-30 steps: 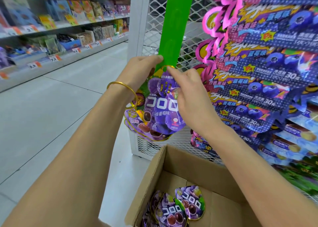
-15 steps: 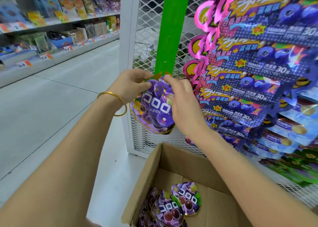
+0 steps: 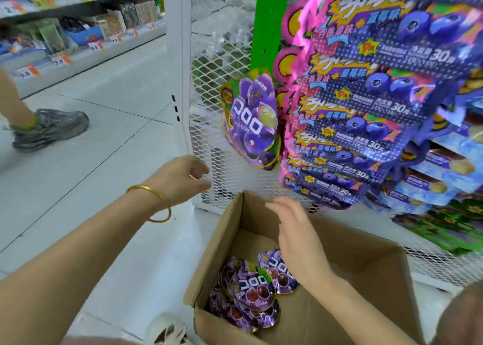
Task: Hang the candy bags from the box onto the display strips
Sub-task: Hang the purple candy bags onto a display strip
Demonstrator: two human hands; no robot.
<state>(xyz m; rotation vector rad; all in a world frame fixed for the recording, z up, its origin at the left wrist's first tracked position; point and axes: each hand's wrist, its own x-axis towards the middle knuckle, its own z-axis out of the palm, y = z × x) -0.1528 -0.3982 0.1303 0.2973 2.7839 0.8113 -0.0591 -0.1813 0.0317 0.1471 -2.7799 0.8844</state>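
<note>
Mesh rack (image 3: 222, 44) ahead; left hand (image 3: 183, 180) and right hand (image 3: 295, 240) empty, fingers loose. Take one candy bag (image 3: 251, 287) under the right hand by its top.

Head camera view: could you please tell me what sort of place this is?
Most likely a shop aisle: shelves with price tags, candy bags hanging from a green display strip against a wire rack, and a cardboard box holding more of them.
</note>
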